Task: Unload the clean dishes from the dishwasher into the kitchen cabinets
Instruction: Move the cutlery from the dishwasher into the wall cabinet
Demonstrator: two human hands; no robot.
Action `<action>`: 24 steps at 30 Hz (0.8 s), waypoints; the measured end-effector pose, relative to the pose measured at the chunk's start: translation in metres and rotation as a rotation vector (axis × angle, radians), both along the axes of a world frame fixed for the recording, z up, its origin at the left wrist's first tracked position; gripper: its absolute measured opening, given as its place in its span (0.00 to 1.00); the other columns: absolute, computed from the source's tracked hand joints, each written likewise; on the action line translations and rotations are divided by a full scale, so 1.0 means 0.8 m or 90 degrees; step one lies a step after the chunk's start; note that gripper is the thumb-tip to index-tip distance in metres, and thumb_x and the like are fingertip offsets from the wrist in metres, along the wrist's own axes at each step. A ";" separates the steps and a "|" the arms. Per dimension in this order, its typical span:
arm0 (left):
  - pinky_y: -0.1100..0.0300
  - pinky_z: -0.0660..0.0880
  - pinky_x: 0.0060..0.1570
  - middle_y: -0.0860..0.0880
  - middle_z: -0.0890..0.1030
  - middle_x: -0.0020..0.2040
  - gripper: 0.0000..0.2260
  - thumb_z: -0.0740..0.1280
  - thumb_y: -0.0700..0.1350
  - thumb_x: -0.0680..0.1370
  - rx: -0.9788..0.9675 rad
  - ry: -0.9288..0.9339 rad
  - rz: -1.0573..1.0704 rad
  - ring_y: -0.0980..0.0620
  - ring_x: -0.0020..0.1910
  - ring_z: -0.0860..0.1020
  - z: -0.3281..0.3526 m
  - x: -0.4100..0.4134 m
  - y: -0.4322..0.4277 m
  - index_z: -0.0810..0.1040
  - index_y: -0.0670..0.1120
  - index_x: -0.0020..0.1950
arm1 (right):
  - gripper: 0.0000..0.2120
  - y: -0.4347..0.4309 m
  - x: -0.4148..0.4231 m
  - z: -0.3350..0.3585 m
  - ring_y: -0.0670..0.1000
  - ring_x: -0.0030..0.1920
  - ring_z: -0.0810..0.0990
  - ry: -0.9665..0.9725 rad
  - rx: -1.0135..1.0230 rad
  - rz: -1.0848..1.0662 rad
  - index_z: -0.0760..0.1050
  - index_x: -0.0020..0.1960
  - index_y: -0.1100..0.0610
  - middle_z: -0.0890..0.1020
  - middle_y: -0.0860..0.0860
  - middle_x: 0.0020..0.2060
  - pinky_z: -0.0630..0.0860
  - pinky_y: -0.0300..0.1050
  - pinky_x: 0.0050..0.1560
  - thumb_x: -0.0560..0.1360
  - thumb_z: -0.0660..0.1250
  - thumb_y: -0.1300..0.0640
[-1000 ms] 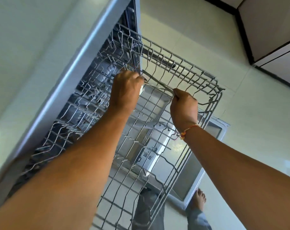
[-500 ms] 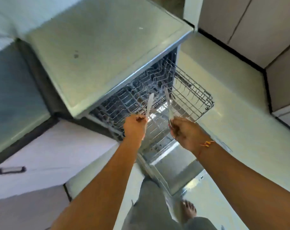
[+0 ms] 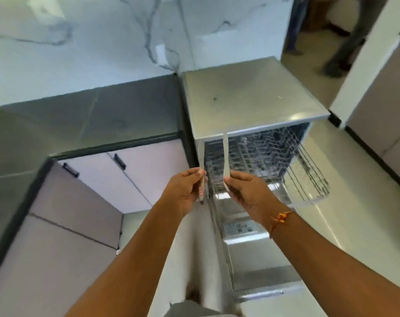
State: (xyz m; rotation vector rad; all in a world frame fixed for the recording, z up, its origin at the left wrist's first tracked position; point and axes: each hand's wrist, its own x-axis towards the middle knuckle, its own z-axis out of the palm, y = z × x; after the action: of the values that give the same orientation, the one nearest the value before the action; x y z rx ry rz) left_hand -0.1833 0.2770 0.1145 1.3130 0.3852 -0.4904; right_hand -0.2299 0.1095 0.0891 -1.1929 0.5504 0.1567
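1. The left hand [image 3: 185, 191] has its fingers and thumb curled round the handle of a silver table knife with a red label [image 3: 201, 156]. The blade stands upright above the fist.
2. The right hand [image 3: 247, 191] pinches the handle of a second plain silver table knife [image 3: 225, 154], also blade up. An orange thread bracelet [image 3: 280, 218] sits on that wrist.
3. The two knives are just beside each other but apart. Both are in front of the near left corner of the grey steel dishwasher [image 3: 247, 97].
4. Behind and right of the hands, the grey wire upper rack [image 3: 308, 168] sticks out over the lowered steel door [image 3: 251, 259].
5. To the left are the pale lilac cabinet doors [image 3: 148, 170] with black bar handles [image 3: 120, 161], under a dark stone countertop [image 3: 91, 115].
6. Behind that is a white marble wall [image 3: 91, 42].
7. Half a second ago the hands held the knives low over the rack. They are now raised clear of it and closer together. A second ago both fists were down among the rack wires.
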 end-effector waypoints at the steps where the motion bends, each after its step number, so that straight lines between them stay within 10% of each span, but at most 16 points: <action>1: 0.61 0.78 0.35 0.42 0.83 0.43 0.08 0.66 0.40 0.79 -0.006 -0.011 0.024 0.49 0.40 0.81 0.014 -0.005 0.026 0.81 0.38 0.55 | 0.10 0.022 0.005 0.013 0.50 0.45 0.84 -0.015 -0.010 0.036 0.82 0.57 0.58 0.86 0.53 0.45 0.81 0.45 0.50 0.76 0.70 0.64; 5: 0.55 0.80 0.48 0.40 0.85 0.49 0.09 0.68 0.41 0.79 -0.068 -0.048 0.146 0.47 0.48 0.83 0.060 -0.011 0.129 0.81 0.39 0.56 | 0.12 0.115 0.025 0.069 0.53 0.51 0.85 -0.065 -0.023 0.139 0.80 0.59 0.58 0.86 0.54 0.50 0.82 0.48 0.53 0.76 0.70 0.61; 18: 0.66 0.78 0.34 0.46 0.83 0.35 0.12 0.59 0.30 0.79 0.007 -0.336 0.486 0.55 0.31 0.80 0.250 -0.117 0.495 0.81 0.39 0.43 | 0.12 0.519 0.045 0.249 0.51 0.51 0.85 -0.245 0.096 0.472 0.80 0.58 0.58 0.86 0.55 0.50 0.81 0.40 0.47 0.75 0.72 0.64; 24: 0.60 0.80 0.41 0.43 0.82 0.42 0.05 0.67 0.34 0.78 0.087 -0.426 0.642 0.51 0.39 0.79 0.322 -0.185 0.637 0.81 0.38 0.51 | 0.10 0.681 0.015 0.330 0.51 0.48 0.86 -0.319 0.165 0.591 0.80 0.54 0.59 0.86 0.56 0.47 0.81 0.39 0.44 0.74 0.72 0.66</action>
State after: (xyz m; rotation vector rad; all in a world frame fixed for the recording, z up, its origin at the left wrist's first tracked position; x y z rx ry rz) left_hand -0.3311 0.7869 0.3718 1.1589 0.4577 0.8137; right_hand -0.2182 0.6544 0.3529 -1.0993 -0.4837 0.6717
